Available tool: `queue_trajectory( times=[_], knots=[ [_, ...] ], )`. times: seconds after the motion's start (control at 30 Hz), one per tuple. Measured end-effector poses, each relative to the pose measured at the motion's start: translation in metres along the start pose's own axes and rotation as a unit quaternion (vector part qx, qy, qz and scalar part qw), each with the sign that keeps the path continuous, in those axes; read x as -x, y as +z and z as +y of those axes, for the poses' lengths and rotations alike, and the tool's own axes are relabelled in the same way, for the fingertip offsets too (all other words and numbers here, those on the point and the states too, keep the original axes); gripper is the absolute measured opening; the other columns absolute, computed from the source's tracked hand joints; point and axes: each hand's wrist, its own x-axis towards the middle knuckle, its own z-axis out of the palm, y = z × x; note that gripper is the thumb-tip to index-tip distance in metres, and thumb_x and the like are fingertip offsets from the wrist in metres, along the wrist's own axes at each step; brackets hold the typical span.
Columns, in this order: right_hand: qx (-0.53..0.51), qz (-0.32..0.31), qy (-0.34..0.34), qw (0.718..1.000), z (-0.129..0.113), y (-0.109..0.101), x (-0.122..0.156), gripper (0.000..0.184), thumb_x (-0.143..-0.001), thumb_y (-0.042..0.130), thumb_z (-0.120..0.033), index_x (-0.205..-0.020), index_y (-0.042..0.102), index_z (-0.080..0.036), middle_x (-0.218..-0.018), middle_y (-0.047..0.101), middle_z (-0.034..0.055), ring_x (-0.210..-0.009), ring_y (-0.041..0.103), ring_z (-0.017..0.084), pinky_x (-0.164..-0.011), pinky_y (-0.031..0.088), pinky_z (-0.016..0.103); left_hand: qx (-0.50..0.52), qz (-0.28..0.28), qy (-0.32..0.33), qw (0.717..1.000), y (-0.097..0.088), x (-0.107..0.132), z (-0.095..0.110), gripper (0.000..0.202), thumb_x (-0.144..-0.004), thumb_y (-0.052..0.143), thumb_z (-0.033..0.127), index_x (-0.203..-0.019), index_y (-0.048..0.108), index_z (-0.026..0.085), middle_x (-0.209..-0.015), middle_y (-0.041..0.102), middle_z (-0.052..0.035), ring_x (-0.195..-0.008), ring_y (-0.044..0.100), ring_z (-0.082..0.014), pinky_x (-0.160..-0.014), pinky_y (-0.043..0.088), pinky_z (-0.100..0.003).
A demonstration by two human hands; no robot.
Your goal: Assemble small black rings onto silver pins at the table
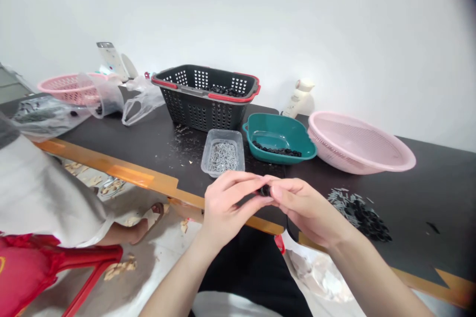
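Both the left hand (230, 198) and the right hand (308, 203) are pinching one black part (265, 190) between thumbs and fingertips, holding it above the near edge of a dark table (148, 133). Brown tape (122, 171) is running along that edge. Just beyond the fingers, a clear tub (241, 154) is holding silvery pins (223, 157); a green basin (282, 131) and a black basket (208, 114) are standing behind, both containing dark pieces. To the right, a pink basket (357, 141) is sitting near a loose heap (366, 220) of black and grey bits. A bottle (295, 101) is standing by the white wall (238, 10). At left, a person in pale clothing (55, 183) is sharing the table, beside a red chair (33, 272), while tan scraps (121, 267) are littering the floor (148, 257). The pinched part is looking small, dark and rounded, the fingers hiding most of it.
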Motion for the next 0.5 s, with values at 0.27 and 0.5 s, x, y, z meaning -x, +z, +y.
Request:
queue_trajectory(
  times=[0.27, 0.5],
  knots=[
    [-0.005, -0.018, -0.030, 0.999, 0.001, -0.007, 0.008, 0.020, -0.082, 0.073, -0.039, -0.076, 0.076, -0.020, -0.080, 0.064, 0.0007, -0.080, 0.058, 0.013, -0.082, 0.047, 0.026, -0.038, -0.043, 0.045, 0.997, -0.006, -0.009, 0.011, 0.019, -0.084, 0.071, 0.020, -0.103, 0.072, 0.019, -0.090, 0.074, -0.0047, -0.079, 0.065, -0.0139, -0.069, 0.054, -0.026],
    [0.042, 0.086, -0.059, 0.994, -0.004, -0.012, 0.017, 0.009, -0.073, 0.082, -0.029, -0.081, 0.080, -0.026, -0.083, 0.075, -0.0005, -0.078, 0.067, 0.013, -0.075, 0.054, 0.022, -0.042, -0.046, 0.022, 0.998, 0.002, -0.011, 0.017, 0.020, -0.081, 0.074, 0.018, -0.101, 0.072, 0.020, -0.089, 0.074, -0.0024, -0.077, 0.067, -0.0122, -0.070, 0.054, -0.023]
  ],
)
